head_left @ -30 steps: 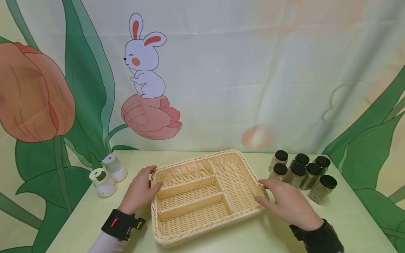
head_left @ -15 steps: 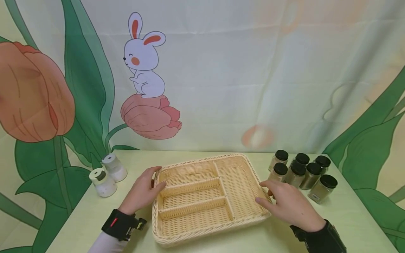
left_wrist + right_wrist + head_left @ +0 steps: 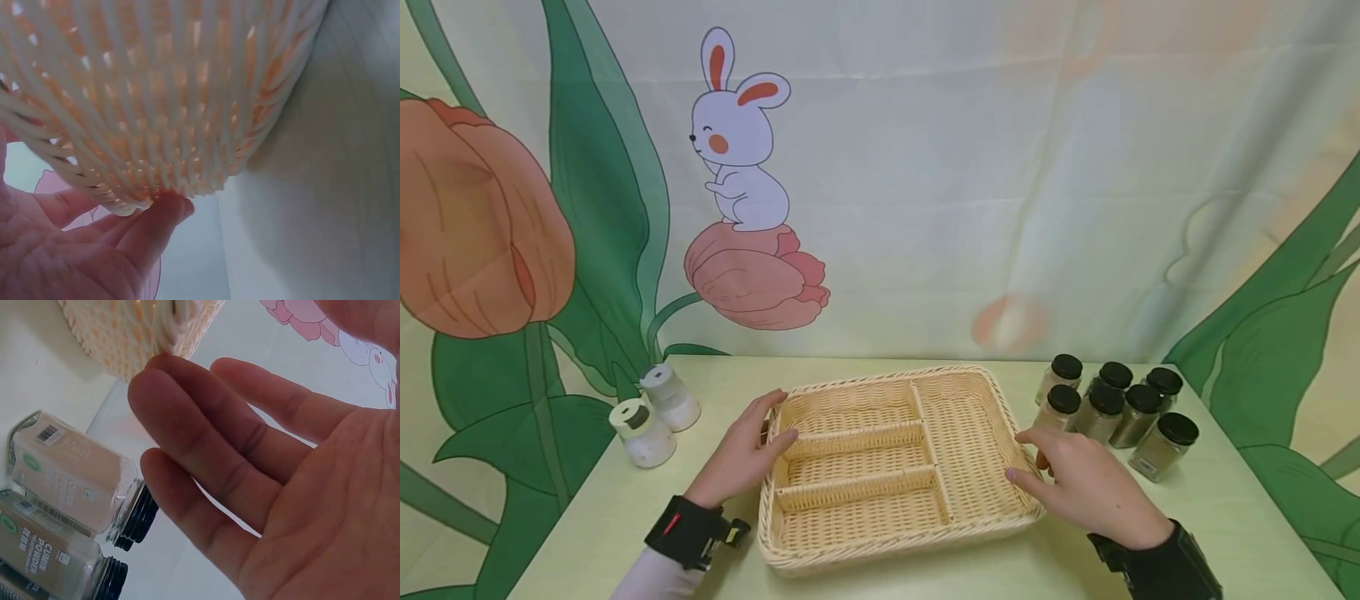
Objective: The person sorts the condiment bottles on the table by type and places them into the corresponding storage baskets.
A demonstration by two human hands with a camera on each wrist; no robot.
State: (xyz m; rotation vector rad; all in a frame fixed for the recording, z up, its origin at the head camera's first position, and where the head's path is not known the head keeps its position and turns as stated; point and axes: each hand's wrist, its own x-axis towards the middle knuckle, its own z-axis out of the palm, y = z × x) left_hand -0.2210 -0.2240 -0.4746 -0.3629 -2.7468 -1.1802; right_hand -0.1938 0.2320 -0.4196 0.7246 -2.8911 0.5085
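A pale woven basket with one long compartment at its right and three shorter ones at its left lies between my hands. My left hand grips its left end, thumb over the rim, the other fingers mostly hidden behind. From the left wrist view, the fingers of the left hand press against the weave. At the basket's right end, my right hand holds the rim between thumb and fingers. Close up, only fingertips of the right hand meet the basket; the thumb tip is out of frame.
Several glass jars with black lids stand at the back right, close to my right hand; one spice jar reads cumin powder. Two white-topped shakers stand at the left. A printed curtain hangs behind the table.
The basket has shifted a little to the right and turned slightly, so its long sides lie more level across the view. My left hand has followed slightly; both hands keep their holds.
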